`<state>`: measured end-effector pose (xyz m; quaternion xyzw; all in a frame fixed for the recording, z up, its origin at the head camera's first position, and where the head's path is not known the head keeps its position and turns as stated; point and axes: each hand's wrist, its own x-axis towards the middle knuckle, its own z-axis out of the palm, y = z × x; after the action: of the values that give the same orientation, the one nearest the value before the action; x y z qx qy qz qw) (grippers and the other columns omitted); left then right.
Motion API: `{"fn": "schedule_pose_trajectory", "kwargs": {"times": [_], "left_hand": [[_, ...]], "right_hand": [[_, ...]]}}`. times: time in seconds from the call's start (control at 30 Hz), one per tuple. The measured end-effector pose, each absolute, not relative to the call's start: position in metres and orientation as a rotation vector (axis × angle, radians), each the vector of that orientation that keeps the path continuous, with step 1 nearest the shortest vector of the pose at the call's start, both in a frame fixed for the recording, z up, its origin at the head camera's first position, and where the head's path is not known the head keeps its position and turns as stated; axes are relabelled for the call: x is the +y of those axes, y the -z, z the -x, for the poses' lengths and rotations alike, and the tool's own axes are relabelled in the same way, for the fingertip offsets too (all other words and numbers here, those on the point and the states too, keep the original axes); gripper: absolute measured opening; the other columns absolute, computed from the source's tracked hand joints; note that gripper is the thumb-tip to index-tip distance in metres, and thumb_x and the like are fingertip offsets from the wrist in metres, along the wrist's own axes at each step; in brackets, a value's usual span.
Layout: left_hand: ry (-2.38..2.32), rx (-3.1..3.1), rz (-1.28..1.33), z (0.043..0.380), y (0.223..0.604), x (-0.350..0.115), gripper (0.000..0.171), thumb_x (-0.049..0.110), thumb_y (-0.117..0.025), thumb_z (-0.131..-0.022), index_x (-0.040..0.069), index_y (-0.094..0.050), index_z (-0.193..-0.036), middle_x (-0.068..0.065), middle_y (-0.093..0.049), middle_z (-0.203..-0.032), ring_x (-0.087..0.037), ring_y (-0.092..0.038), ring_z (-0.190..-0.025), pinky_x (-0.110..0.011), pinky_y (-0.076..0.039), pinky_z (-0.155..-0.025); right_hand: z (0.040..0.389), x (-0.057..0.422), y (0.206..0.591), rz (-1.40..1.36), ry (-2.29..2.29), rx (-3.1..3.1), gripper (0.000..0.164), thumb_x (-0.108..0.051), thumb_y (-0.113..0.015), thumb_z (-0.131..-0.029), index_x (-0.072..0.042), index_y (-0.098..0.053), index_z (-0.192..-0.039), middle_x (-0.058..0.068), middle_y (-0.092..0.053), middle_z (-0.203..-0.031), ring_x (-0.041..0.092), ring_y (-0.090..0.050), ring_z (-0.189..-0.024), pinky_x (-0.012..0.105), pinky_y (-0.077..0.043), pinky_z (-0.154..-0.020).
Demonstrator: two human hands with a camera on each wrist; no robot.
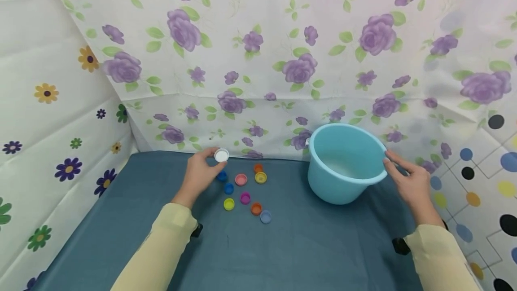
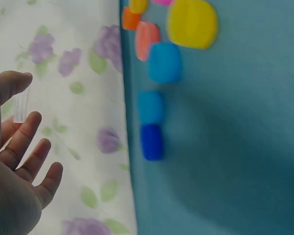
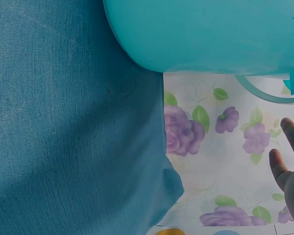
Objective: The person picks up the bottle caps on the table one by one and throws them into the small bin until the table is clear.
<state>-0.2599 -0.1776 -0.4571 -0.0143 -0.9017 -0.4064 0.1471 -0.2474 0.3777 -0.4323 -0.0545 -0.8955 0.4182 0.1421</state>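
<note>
My left hand pinches a small round white bottle cap between thumb and fingers, raised above the back edge of the cloth. In the left wrist view the cap looks translucent with a ribbed side, and the lower fingers are spread. On the right stands a light-blue plastic bucket, tilted slightly. My right hand holds its right rim with thumb and fingertips. The right wrist view shows the bucket's side and two of my fingers; the grip itself lies out of frame.
Several coloured caps lie between the hands, including a pink cap, a yellow cap, a lime cap and a pale blue cap. A blue cloth covers the table. Flowered sheeting hangs behind.
</note>
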Motion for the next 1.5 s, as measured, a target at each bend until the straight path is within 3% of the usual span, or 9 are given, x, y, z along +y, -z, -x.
{"fn": "schedule_pose_trajectory", "kwargs": {"times": [0.37,0.57,0.9,1.2,1.5], "left_hand": [[1.275,-2.536,0.165,0.268,0.418,-0.147,0.048,0.039,-0.071,-0.081,0.023,-0.060,-0.125,-0.001,-0.062,-0.122,-0.020,-0.056,-0.115,-0.043,-0.049,-0.090],[1.303,-2.520,0.238,0.276,0.403,-0.126,0.041,0.037,-0.071,-0.081,0.024,-0.063,-0.119,0.003,-0.064,-0.117,-0.020,-0.056,-0.115,-0.044,-0.045,-0.096],[1.329,-2.509,0.378,0.285,0.386,-0.083,0.044,0.038,-0.072,-0.081,0.025,-0.062,-0.122,0.006,-0.064,-0.114,-0.012,-0.058,-0.104,-0.035,-0.051,-0.082],[1.354,-2.517,0.449,0.290,0.380,-0.050,0.041,0.041,-0.070,-0.081,0.028,-0.061,-0.119,0.008,-0.062,-0.116,-0.018,-0.057,-0.113,-0.039,-0.050,-0.090],[1.375,-2.538,0.539,0.295,0.376,-0.017,0.049,0.043,-0.068,-0.082,0.025,-0.057,-0.126,0.007,-0.059,-0.124,-0.014,-0.055,-0.118,-0.036,-0.049,-0.094]], "right_hand": [[0.245,0.379,0.431,0.160,-1.204,-2.593,0.046,-0.055,-0.056,-0.086,-0.040,-0.053,-0.130,-0.017,-0.048,-0.138,0.024,-0.034,-0.138,0.060,-0.036,-0.100],[0.245,0.378,0.432,0.162,-1.202,-2.604,0.047,-0.056,-0.054,-0.086,-0.040,-0.053,-0.130,-0.017,-0.047,-0.138,0.028,-0.033,-0.138,0.063,-0.035,-0.099],[0.244,0.377,0.432,0.170,-1.194,-2.591,0.046,-0.056,-0.055,-0.086,-0.042,-0.053,-0.129,-0.016,-0.049,-0.136,0.030,-0.035,-0.136,0.063,-0.036,-0.097],[0.245,0.377,0.432,0.162,-1.185,-2.577,0.045,-0.055,-0.056,-0.086,-0.042,-0.053,-0.129,-0.014,-0.050,-0.137,0.029,-0.038,-0.135,0.063,-0.037,-0.097],[0.247,0.376,0.434,0.141,-1.197,-2.553,0.043,-0.053,-0.057,-0.087,-0.040,-0.055,-0.128,-0.017,-0.051,-0.135,0.023,-0.038,-0.135,0.061,-0.035,-0.100]]}}
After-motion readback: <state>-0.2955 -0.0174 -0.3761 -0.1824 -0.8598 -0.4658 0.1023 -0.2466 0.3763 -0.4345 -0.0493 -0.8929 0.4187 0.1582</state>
